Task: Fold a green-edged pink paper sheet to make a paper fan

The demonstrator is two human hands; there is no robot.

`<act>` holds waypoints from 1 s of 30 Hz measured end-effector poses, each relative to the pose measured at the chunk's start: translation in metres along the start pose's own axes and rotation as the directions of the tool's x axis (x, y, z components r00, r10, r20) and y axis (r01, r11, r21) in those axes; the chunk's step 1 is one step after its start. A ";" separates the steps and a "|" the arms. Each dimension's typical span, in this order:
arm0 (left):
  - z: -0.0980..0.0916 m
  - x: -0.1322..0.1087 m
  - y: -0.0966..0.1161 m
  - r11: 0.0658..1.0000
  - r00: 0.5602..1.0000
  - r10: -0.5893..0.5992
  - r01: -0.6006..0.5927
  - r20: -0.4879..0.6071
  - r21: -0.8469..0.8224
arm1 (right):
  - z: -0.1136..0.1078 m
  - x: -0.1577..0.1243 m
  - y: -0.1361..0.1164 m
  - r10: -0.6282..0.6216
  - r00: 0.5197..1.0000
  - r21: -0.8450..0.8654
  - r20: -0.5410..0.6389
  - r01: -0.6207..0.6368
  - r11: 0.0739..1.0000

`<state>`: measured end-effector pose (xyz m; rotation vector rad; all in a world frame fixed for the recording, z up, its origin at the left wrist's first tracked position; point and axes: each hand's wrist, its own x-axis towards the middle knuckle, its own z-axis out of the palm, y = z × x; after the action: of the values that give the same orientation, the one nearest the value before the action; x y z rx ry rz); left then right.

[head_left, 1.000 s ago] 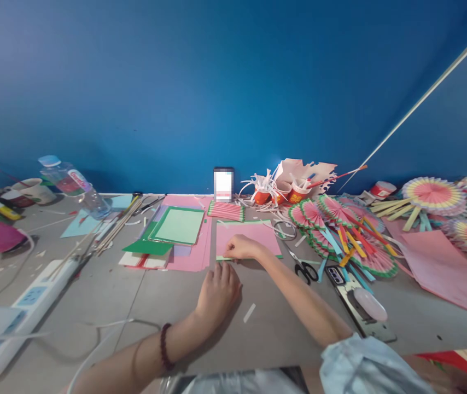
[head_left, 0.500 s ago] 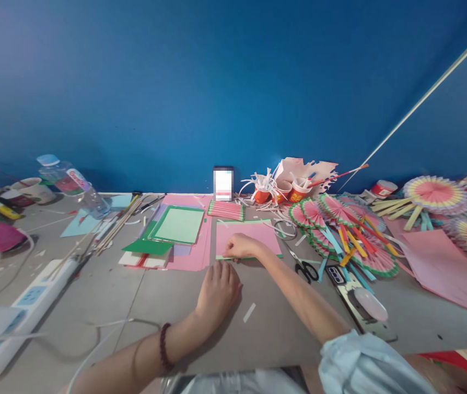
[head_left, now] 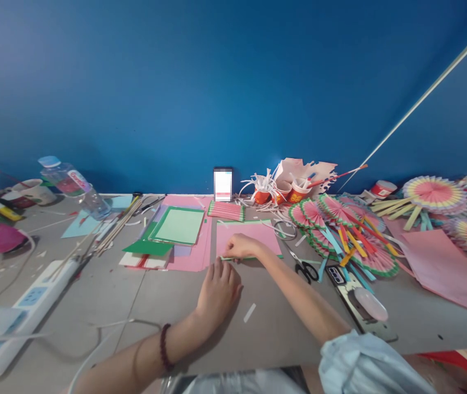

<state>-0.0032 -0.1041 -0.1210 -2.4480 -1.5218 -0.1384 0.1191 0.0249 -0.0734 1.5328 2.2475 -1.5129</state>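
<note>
Presently: a rectangular pink sheet [head_left: 254, 234] of paper, green along its edges, lies flat on the grey table [head_left: 168, 306], short of the blue wall [head_left: 217, 82].

Right hand [head_left: 239, 246] sits on the near-left corner of the pink sheet, fingers pinched narrow on the near edge. The hand hides that corner. Left hand [head_left: 217, 293] lies palm-down on the table just nearer than the pink sheet, fingers loosely bent and close together, tips at the near edge (whether they grip anything: cannot tell).

Surroundings, all placed from the pink sheet:
- Left, just beside: pale green card with a dark green frame [head_left: 178, 225], on top of a stack of pink and green paper.
- Behind, near: pleated pink-and-green striped paper strip [head_left: 226, 210]. Well behind it, a black upright phone [head_left: 222, 184] against the wall.
- Behind and right: red paper cups [head_left: 280, 191] stuffed with white paper curls.
- Right, just beside: black-handled scissors [head_left: 305, 268], close to the right forearm. Beyond them, a heap of pleated pink-and-green paper fans [head_left: 340, 230] with coloured strips.
- Nearer and right: flat-lying phone [head_left: 356, 298] with a white oval thing on it.
- Nearer: small white paper scrap [head_left: 249, 312], between the two forearms.
- Far left: long white power strip [head_left: 24, 306] and a tilted clear plastic bottle [head_left: 73, 183].
</note>
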 end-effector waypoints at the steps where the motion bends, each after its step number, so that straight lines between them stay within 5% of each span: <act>1: 0.000 0.000 0.000 1.000 1.000 0.000 0.000 -0.002 -0.014 | 0.000 0.000 0.000 0.001 1.000 0.007 0.001 -0.001 1.000; 11: -0.016 0.001 -0.009 1.000 0.999 0.012 -0.011 0.035 -0.022 | 0.001 -0.002 -0.002 0.017 1.000 0.044 -0.007 -0.016 0.999; 21: -0.015 0.033 -0.074 0.937 0.956 -0.231 0.268 0.178 -0.222 | 0.001 0.000 0.001 0.030 0.999 0.082 -0.015 -0.028 0.996; 30: -0.029 0.015 -0.053 0.985 0.969 -0.134 0.153 0.209 -0.075 | -0.002 -0.004 -0.005 0.038 0.999 0.052 0.007 -0.039 0.998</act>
<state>-0.0420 -0.0771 -0.0810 -2.4845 -1.8181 0.0178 0.1188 0.0230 -0.0673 1.5731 2.1791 -1.5754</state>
